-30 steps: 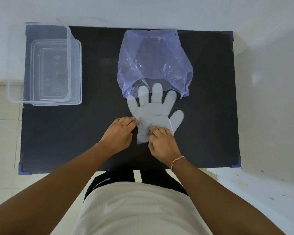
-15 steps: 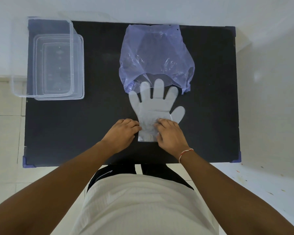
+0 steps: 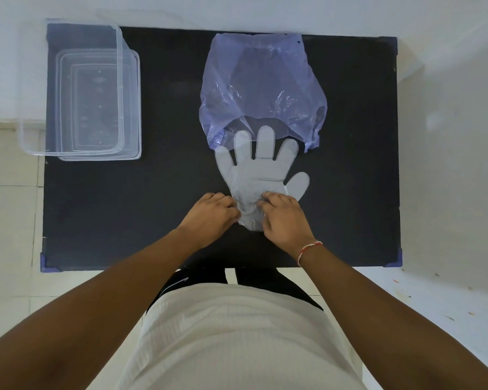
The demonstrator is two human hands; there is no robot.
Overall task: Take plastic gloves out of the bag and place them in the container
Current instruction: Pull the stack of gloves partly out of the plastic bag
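Observation:
A clear plastic glove [image 3: 258, 174] lies flat on the black table [image 3: 158, 192], its fingertips overlapping the open mouth of a crumpled purple plastic bag [image 3: 261, 88]. My left hand [image 3: 209, 218] and my right hand [image 3: 283, 220] press in on the glove's cuff from both sides, and the cuff is bunched and wrinkled between them. The fingers of both hands are curled onto the plastic. A clear rectangular container [image 3: 82, 94] stands at the table's far left corner with nothing in it.
A white wall runs behind the table and along its right side. Blue corner guards [image 3: 47, 264] mark the table's near corners. My torso and legs stand against the near edge. Pale floor tiles show to the left.
The cuff was flat between my hands; now it is gathered into a wrinkled bunch as both hands have squeezed closer together. The glove's fingers and the bag stay where they were.

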